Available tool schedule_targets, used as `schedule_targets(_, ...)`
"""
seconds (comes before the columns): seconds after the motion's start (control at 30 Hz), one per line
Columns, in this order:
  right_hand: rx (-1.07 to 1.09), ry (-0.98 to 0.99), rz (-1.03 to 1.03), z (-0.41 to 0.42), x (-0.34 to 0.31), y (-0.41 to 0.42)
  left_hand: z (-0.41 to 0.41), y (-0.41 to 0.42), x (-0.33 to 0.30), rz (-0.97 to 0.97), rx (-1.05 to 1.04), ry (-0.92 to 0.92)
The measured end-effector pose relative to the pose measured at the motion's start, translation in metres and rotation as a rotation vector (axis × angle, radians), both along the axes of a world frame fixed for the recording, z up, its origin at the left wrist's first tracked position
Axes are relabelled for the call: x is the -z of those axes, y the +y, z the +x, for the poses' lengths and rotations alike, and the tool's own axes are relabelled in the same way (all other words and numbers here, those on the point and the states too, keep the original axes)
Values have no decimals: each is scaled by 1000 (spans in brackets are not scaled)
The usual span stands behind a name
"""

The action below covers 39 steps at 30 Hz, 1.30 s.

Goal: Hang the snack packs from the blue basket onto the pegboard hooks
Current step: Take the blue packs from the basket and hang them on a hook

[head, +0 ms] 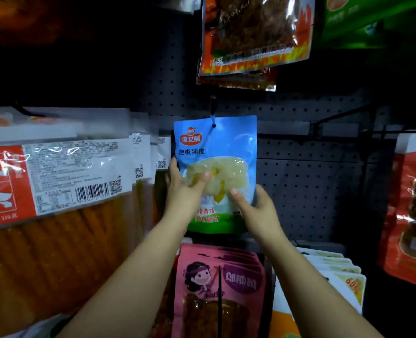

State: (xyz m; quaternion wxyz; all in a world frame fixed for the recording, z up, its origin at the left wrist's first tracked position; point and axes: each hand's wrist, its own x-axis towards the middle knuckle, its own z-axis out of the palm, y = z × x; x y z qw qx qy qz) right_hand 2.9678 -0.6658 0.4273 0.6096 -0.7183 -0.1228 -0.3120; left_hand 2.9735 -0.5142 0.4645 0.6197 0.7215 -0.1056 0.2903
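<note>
Blue snack pack (215,152) hangs w/ its top hole on the hook (213,106), mid pegboard (299,181). Looks light, floppy, slick film; best held at lower edges. Left hand (181,193) & right hand (258,211) both pinch it there, thumbs in front.

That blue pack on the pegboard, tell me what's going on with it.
A person holds the blue snack pack with both hands against the dark pegboard. The left hand grips its left edge and the right hand its lower right corner. The hook appears to pass through the hole at the top, so the pack seems to be on it.
</note>
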Motion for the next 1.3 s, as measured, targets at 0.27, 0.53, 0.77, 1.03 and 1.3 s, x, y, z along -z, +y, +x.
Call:
schedule_targets(0.27,129,173,23,12,-8,13,13,-3,-5,13,-49,70)
schedule_targets(0.53,25,284,101,-9,20,5,-7,-1,42,-23,-61,98)
schedule_targets(0.77,177,212,23,-87,56,-20,-94,0,87,41,-9,-167)
schedule_targets(1.03,88,122,114,-266,96,-77,-203,-75,125,24,642,-84)
schedule_targets(1.3,452,359,363,-423,194,-162,-293,-189,263,213,1088,385)
